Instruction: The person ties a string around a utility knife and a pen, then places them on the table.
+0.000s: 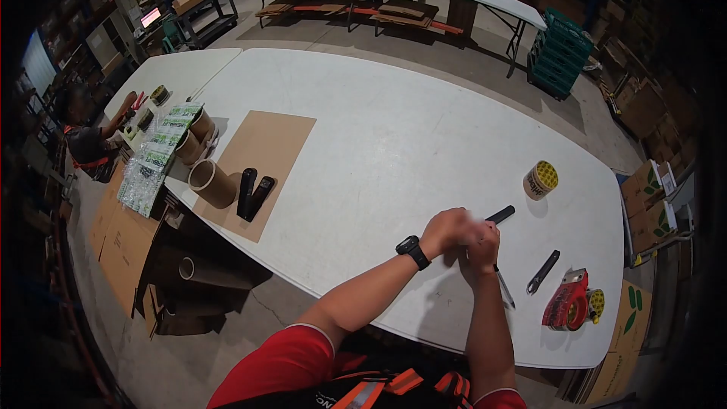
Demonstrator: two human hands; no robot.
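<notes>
My left hand and my right hand meet above the table, fingers curled in and pressed together. A blur lies between them, so what they hold, if anything, cannot be made out. Just beyond my fingers is a black bar-shaped tool; its near end is hidden, and I cannot tell whether it is held or lying down. A thin pen-like stick points out from beside my right wrist. To the right lie a black box cutter and a red tape dispenser beside a yellow-cored tape roll.
Another tape roll stands on the white table. On the left, a cardboard sheet carries two black staplers and a cardboard tube. A co-worker is at the far left. Green crates stand behind.
</notes>
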